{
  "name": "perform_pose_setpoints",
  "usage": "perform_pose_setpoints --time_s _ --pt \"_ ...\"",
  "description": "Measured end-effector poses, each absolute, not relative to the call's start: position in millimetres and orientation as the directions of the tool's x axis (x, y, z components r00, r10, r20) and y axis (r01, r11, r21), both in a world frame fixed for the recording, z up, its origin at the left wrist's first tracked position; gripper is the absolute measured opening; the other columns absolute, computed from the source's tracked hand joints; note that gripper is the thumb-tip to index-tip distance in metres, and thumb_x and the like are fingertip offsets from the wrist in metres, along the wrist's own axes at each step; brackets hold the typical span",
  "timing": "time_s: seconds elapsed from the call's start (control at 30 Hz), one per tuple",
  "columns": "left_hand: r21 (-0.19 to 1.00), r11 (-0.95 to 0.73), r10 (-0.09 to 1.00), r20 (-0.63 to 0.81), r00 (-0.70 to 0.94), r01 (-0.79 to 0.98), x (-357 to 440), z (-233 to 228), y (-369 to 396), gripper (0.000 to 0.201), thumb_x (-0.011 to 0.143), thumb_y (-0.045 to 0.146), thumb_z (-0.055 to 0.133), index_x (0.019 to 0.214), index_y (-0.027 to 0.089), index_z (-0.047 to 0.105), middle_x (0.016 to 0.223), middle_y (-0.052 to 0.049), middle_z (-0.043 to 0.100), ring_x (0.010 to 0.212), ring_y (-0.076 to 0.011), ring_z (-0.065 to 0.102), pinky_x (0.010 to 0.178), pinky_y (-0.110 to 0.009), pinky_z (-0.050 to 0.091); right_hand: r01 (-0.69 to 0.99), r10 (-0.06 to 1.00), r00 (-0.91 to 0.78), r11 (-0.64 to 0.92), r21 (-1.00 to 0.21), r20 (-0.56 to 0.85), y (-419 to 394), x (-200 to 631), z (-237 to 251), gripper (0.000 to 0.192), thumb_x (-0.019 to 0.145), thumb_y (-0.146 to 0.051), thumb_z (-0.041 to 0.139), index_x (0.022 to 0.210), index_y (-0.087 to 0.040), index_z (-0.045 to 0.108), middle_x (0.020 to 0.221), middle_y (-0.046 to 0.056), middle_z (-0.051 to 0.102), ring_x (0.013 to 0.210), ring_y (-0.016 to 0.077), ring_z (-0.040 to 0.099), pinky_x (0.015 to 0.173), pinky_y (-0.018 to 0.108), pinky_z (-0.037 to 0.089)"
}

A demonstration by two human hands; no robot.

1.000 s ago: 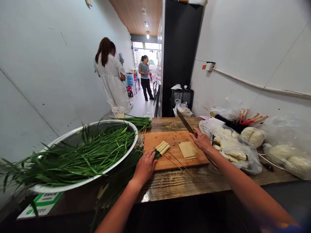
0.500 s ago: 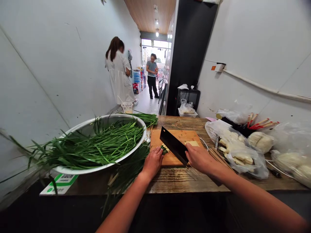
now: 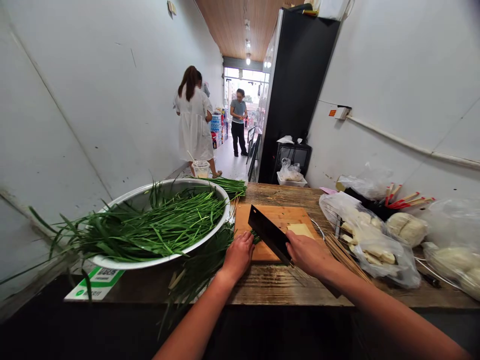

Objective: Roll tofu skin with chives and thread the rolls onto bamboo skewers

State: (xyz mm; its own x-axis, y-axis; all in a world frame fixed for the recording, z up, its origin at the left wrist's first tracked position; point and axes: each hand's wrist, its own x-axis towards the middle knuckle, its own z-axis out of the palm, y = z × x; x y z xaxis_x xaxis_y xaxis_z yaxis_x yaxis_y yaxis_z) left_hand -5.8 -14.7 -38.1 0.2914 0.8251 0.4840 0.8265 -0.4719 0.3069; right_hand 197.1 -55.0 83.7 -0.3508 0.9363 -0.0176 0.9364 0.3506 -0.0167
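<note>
My left hand (image 3: 239,254) presses with bent fingers on a small bunch of garlic chives (image 3: 256,237) at the left side of a wooden cutting board (image 3: 277,212). Wrapped round the handle of a dark cleaver (image 3: 267,231) is my right hand (image 3: 305,252). The blade slants across the board just right of my left fingertips and hides part of what lies beneath it. A flat pale-yellow piece (image 3: 300,230), like a sheet of tofu, lies on the board beyond my right hand. More loose chives (image 3: 198,272) hang over the table edge by my left wrist.
A large metal basin (image 3: 202,246) heaped with chives stands left. On the right are thin wooden skewers (image 3: 345,255), a plastic bag of pale pieces (image 3: 375,240) and red-tipped sticks (image 3: 407,200). A plastic cup (image 3: 201,169) stands behind the basin. Two people are farther back.
The view has shifted slightly, so everything sits a little lower and to the right. Pale pieces by my left fingertips no longer show. The cleaver stays in my right hand.
</note>
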Motion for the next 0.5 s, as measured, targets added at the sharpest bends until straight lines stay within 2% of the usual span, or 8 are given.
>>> perform_pose_setpoints --time_s 0.5 --pt "0.272 -0.467 0.834 0.452 0.316 0.841 -4.5 -37.3 -12.5 0.03 0.086 0.014 0.042 0.109 0.012 0.062 0.119 -0.012 0.06 0.114 -0.0225 0.053 0.099 -0.039 0.044 0.941 0.939 -0.339 0.337 -0.04 -0.064 -54.8 192.9 84.1 0.025 0.09 -0.019 0.032 0.099 -0.012 0.055 0.092 0.013 0.067 0.083 0.0206 0.062 0.066 0.026 0.036"
